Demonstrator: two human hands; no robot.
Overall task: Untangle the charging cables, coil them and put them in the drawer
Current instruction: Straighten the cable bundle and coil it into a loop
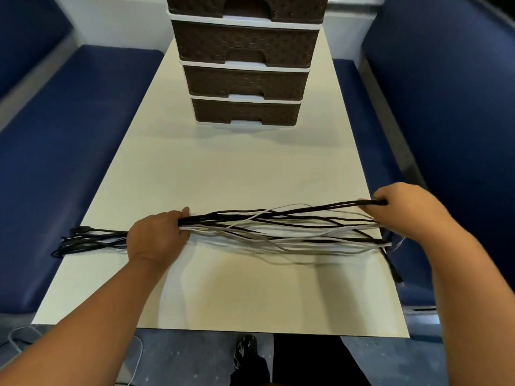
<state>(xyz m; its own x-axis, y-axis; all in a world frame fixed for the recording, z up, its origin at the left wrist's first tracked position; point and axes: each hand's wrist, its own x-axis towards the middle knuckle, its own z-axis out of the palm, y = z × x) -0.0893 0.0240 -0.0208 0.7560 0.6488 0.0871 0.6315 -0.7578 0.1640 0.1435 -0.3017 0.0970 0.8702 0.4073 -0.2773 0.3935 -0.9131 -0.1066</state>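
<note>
There are two hands: a left hand (pixel 154 236) at about 8 o'clock and a right hand (pixel 404 210) at about 3 o'clock. There is one bunch of cables (pixel 278 229), with black ones and white ones mixed together; they cross too much to count each one. There is one surface (pixel 231 174). One set of drawers (pixel 246 82) stands at 12 o'clock, and four brown drawers show in it. There are two blue seats, one seat (pixel 69 135) at 9 o'clock and another seat (pixel 451 107) at 3 o'clock. One shoe (pixel 245 348) shows at 6 o'clock.

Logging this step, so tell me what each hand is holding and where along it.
Both hold the bundle of cables: the left hand grips it near its left end, the right hand grips its right end.
</note>
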